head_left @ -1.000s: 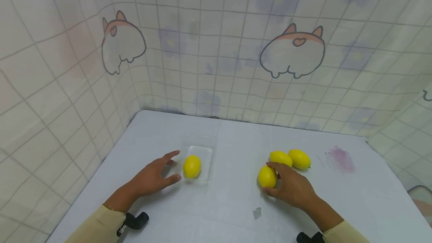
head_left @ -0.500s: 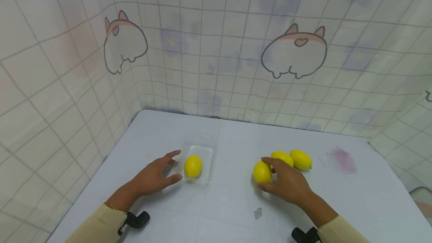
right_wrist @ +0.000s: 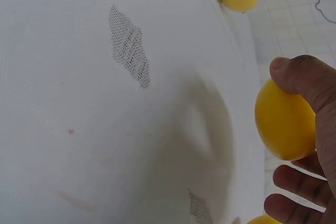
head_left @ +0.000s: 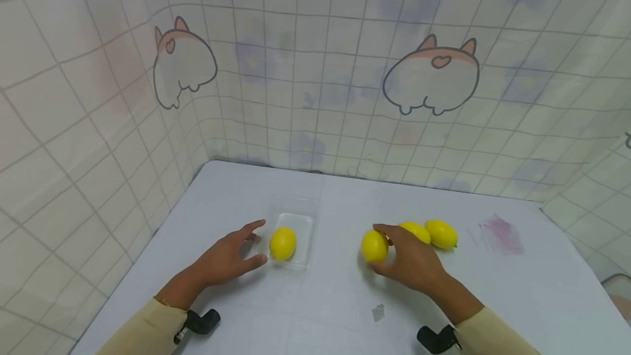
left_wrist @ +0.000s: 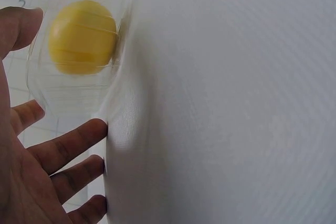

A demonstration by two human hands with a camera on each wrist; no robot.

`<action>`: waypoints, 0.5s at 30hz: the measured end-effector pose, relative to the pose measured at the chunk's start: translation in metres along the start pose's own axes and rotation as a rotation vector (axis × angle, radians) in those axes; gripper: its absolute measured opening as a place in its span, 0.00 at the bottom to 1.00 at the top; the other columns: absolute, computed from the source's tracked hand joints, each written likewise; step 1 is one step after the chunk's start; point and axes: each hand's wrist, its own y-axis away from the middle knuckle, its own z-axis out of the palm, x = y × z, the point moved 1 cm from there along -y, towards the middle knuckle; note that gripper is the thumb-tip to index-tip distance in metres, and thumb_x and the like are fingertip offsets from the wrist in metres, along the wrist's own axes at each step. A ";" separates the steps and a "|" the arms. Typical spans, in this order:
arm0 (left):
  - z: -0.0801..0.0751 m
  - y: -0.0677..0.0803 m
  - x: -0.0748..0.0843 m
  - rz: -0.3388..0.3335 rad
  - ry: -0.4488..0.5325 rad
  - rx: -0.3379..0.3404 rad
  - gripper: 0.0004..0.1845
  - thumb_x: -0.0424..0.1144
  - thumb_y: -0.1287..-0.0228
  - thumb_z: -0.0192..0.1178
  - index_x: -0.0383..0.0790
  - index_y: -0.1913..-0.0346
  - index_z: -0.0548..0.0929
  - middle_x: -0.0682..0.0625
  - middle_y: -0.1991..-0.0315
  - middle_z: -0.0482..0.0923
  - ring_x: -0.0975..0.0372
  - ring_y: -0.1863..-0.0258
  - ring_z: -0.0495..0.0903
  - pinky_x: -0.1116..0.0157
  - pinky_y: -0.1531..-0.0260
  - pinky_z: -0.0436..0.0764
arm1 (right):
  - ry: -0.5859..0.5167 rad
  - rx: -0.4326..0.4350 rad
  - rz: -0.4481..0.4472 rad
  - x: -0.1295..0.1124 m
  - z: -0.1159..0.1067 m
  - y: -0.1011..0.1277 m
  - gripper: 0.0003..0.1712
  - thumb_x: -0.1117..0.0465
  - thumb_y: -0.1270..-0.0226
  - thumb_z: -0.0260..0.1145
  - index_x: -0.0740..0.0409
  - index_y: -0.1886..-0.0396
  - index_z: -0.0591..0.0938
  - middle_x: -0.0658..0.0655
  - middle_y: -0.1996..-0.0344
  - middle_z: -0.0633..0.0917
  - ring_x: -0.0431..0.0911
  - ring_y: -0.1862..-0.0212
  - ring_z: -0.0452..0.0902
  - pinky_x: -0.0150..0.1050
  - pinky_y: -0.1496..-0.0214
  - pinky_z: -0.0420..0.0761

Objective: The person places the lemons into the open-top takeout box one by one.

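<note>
Lemons [head_left: 373,246] are numbering four in the head view: one is sitting in the single clear container [head_left: 303,225], two are lying on the table [head_left: 325,311], and my right hand [head_left: 415,262] is gripping the fourth. In the left wrist view, my left hand [left_wrist: 31,179] is holding its fingers spread beside the container. In the right wrist view, I am pinching one lemon between thumb and fingers.

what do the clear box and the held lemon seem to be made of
Clear box: probably thin, glossy plastic; the lemon inside shows through its wall. Held lemon: smooth, even yellow with a soft sheen; perhaps plastic imitation, though real peel isn't ruled out.
</note>
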 end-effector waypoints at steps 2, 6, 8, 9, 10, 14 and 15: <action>0.000 0.000 0.000 -0.006 -0.005 -0.003 0.46 0.68 0.37 0.64 0.59 0.20 0.60 0.48 0.37 0.78 0.47 0.34 0.73 0.38 0.36 0.70 | 0.003 0.001 -0.007 -0.002 0.001 -0.002 0.50 0.38 0.51 0.82 0.45 0.28 0.74 0.49 0.47 0.83 0.44 0.53 0.79 0.43 0.55 0.83; 0.001 -0.001 0.001 -0.019 -0.018 -0.004 0.46 0.68 0.37 0.64 0.59 0.20 0.60 0.49 0.37 0.78 0.47 0.34 0.73 0.38 0.36 0.70 | -0.009 -0.002 -0.017 -0.008 0.001 -0.006 0.51 0.38 0.50 0.82 0.46 0.27 0.74 0.49 0.45 0.83 0.45 0.51 0.80 0.45 0.53 0.84; 0.000 -0.001 0.001 -0.021 -0.017 -0.004 0.46 0.67 0.37 0.64 0.59 0.20 0.60 0.49 0.37 0.78 0.47 0.34 0.72 0.37 0.35 0.69 | -0.019 -0.001 -0.024 -0.011 0.001 -0.007 0.51 0.38 0.50 0.82 0.46 0.27 0.74 0.49 0.44 0.83 0.46 0.50 0.80 0.45 0.52 0.84; 0.000 -0.001 0.001 -0.023 -0.015 -0.004 0.46 0.67 0.36 0.64 0.59 0.20 0.60 0.49 0.37 0.78 0.47 0.34 0.72 0.37 0.35 0.69 | -0.025 0.001 -0.027 -0.012 0.001 -0.008 0.50 0.38 0.50 0.82 0.45 0.27 0.74 0.49 0.43 0.83 0.46 0.50 0.80 0.45 0.52 0.84; 0.000 -0.001 0.001 -0.023 -0.014 -0.005 0.46 0.67 0.36 0.64 0.59 0.20 0.60 0.49 0.37 0.78 0.47 0.33 0.72 0.37 0.35 0.68 | -0.029 0.004 -0.035 -0.014 0.001 -0.008 0.50 0.38 0.50 0.82 0.46 0.27 0.74 0.50 0.43 0.83 0.47 0.50 0.81 0.46 0.52 0.84; -0.001 -0.001 0.001 -0.026 -0.008 -0.009 0.46 0.66 0.36 0.64 0.59 0.20 0.59 0.49 0.37 0.78 0.47 0.33 0.71 0.37 0.35 0.68 | -0.037 0.015 -0.052 -0.019 0.003 -0.011 0.50 0.38 0.50 0.82 0.45 0.28 0.74 0.50 0.43 0.83 0.47 0.49 0.81 0.44 0.54 0.83; -0.001 -0.001 0.001 -0.027 -0.009 -0.010 0.45 0.66 0.36 0.64 0.59 0.20 0.60 0.49 0.37 0.78 0.47 0.33 0.71 0.37 0.35 0.68 | -0.038 0.016 -0.055 -0.020 0.003 -0.011 0.50 0.38 0.50 0.81 0.45 0.28 0.74 0.49 0.44 0.83 0.46 0.50 0.81 0.44 0.55 0.83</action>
